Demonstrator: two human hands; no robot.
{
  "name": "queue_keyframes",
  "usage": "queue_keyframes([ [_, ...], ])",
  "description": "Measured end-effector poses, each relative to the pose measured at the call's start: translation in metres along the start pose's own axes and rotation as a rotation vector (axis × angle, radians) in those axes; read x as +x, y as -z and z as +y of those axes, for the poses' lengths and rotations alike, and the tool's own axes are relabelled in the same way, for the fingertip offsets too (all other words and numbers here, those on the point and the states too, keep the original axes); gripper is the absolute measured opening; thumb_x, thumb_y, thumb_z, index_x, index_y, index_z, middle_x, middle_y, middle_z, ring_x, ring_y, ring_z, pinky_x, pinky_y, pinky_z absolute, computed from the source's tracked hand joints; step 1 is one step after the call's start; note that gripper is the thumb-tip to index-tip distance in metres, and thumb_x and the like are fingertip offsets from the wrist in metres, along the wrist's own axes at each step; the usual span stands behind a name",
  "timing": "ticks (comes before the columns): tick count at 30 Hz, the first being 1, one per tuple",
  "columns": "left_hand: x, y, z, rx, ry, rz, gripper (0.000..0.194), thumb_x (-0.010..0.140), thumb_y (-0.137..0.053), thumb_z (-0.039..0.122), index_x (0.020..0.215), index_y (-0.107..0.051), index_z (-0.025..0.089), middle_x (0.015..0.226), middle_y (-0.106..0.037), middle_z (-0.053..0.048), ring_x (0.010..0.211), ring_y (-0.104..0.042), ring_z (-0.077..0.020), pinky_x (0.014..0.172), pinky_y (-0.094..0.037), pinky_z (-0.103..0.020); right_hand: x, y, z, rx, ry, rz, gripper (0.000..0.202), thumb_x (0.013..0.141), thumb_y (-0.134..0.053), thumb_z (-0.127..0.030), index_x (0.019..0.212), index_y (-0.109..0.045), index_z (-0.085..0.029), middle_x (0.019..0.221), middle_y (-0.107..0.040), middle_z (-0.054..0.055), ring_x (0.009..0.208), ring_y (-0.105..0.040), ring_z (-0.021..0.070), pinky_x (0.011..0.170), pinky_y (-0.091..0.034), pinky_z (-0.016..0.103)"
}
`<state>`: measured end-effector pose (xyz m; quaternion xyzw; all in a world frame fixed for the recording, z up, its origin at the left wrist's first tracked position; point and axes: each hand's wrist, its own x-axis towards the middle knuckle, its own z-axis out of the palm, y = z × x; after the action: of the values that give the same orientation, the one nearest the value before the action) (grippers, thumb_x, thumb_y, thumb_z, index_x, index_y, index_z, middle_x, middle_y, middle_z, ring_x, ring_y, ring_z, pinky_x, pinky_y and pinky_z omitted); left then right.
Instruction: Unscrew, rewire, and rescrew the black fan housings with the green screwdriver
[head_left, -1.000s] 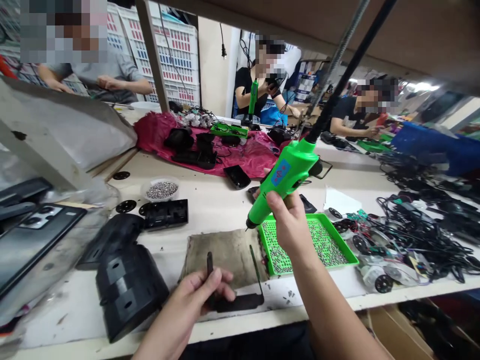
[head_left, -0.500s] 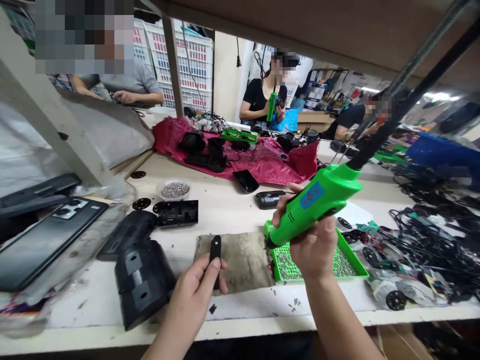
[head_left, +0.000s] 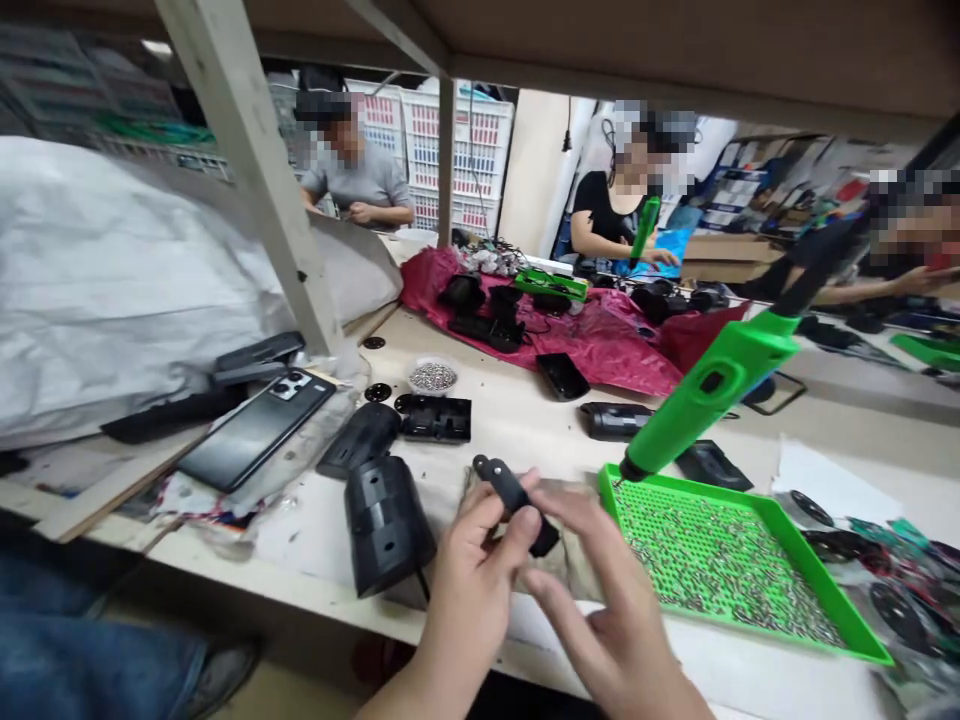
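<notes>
Your left hand (head_left: 480,565) has its fingers clamped on the black part (head_left: 514,495) at lower centre; your right hand's (head_left: 611,595) fingers spread apart beside it, the green screwdriver (head_left: 705,400) hanging at right.

Black part (head_left: 510,486): slim, rounded at its far end, small silver spot there; held slanting in the left hand (head_left: 480,560). Green screwdriver (head_left: 694,400): tilted, bit down at the far left corner of the green tray (head_left: 825,584), contact not determinable
</notes>
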<state>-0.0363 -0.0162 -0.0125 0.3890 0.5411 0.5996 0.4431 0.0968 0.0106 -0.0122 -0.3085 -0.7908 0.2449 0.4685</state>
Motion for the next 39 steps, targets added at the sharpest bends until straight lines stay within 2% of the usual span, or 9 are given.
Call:
queue_keyframes([
  [2,-0.003,0.004,0.005,0.068,-0.057,-0.051,0.036,0.091,-0.05,0.043,0.116,-0.07,0.027,0.121,-0.067,-0.007,0.114,-0.06,-0.0242,0.101,-0.045,-0.037,-0.002,-0.008,0.0,0.017,-0.043,-0.138,0.043,0.091,-0.058,-0.021,0.131,-0.05,-0.037,0.117,-0.064,0.004,0.11,-0.058,0.0249,0.091,-0.048,0.041],
  [5,-0.017,0.027,0.003,0.42,-0.248,-0.067,0.034,0.094,-0.047,0.038,0.118,-0.069,0.03,0.116,-0.069,-0.007,0.111,-0.06,-0.0248,0.098,-0.046,-0.037,0.003,-0.009,0.007,0.065,-0.201,-0.129,0.031,0.095,-0.052,-0.025,0.123,-0.055,-0.039,0.107,-0.065,0.003,0.099,-0.061,0.0219,0.083,-0.049,0.038],
  [8,-0.032,0.066,-0.014,0.766,-0.451,0.25,0.049,0.086,-0.06,0.037,0.135,-0.055,0.033,0.134,-0.059,-0.006,0.128,-0.048,-0.0282,0.111,-0.033,-0.042,0.007,-0.001,0.019,0.145,-0.411,-0.12,0.032,0.097,-0.049,-0.034,0.129,-0.05,-0.035,0.096,-0.062,0.003,0.09,-0.062,0.021,0.078,-0.048,0.038],
  [10,-0.036,0.091,-0.028,0.862,-0.339,0.454,0.075,0.084,-0.059,0.048,0.15,-0.033,0.024,0.151,-0.04,-0.013,0.139,-0.034,-0.0353,0.115,-0.023,-0.053,0.007,0.005,0.027,0.206,-0.488,-0.142,0.033,0.097,-0.048,-0.038,0.13,-0.049,-0.032,0.09,-0.06,0.002,0.088,-0.063,0.0205,0.08,-0.048,0.038],
  [14,-0.036,0.116,-0.046,0.781,0.112,0.407,0.088,0.081,-0.054,0.062,0.153,-0.022,0.023,0.153,-0.037,-0.016,0.137,-0.039,-0.0386,0.111,-0.029,-0.058,0.003,0.008,0.036,0.248,-0.559,-0.209,0.032,0.096,-0.047,-0.039,0.125,-0.053,-0.028,0.087,-0.059,0.002,0.086,-0.062,0.0197,0.08,-0.047,0.037],
  [19,-0.04,0.096,-0.042,0.659,0.082,0.402,0.067,0.088,-0.053,0.048,0.149,-0.032,0.032,0.145,-0.051,-0.007,0.129,-0.051,-0.0285,0.107,-0.042,-0.043,0.001,0.009,0.038,0.261,-0.543,-0.232,0.032,0.096,-0.046,-0.036,0.125,-0.056,-0.027,0.101,-0.062,0.005,0.088,-0.062,0.0182,0.081,-0.048,0.034],
  [26,-0.047,0.062,-0.04,0.729,-0.083,0.252,0.063,0.085,-0.055,0.049,0.145,-0.041,0.032,0.149,-0.046,-0.006,0.136,-0.043,-0.0309,0.111,-0.035,-0.051,-0.005,0.006,0.042,0.299,-0.569,-0.23,0.032,0.095,-0.048,-0.034,0.124,-0.059,-0.026,0.1,-0.065,0.005,0.084,-0.063,0.0173,0.082,-0.05,0.034],
  [32,-0.03,0.074,-0.027,0.107,0.2,0.377,0.085,0.066,-0.075,0.054,0.142,-0.043,0.032,0.134,-0.061,-0.006,0.125,-0.054,-0.0325,0.107,-0.041,-0.048,0.001,0.017,0.035,0.349,-0.544,-0.13,0.028,0.095,-0.048,-0.033,0.115,-0.066,-0.026,0.106,-0.068,0.006,0.077,-0.062,0.0144,0.073,-0.052,0.03],
  [39,-0.006,0.072,-0.023,-0.345,0.372,0.279,0.057,0.069,-0.076,0.044,0.122,-0.065,0.026,0.118,-0.072,-0.003,0.115,-0.062,-0.0238,0.085,-0.056,-0.024,0.016,0.028,0.02,0.408,-0.58,-0.11,0.028,0.093,-0.047,-0.026,0.111,-0.069,-0.022,0.094,-0.069,0.004,0.066,-0.057,0.0101,0.063,-0.048,0.024],
])
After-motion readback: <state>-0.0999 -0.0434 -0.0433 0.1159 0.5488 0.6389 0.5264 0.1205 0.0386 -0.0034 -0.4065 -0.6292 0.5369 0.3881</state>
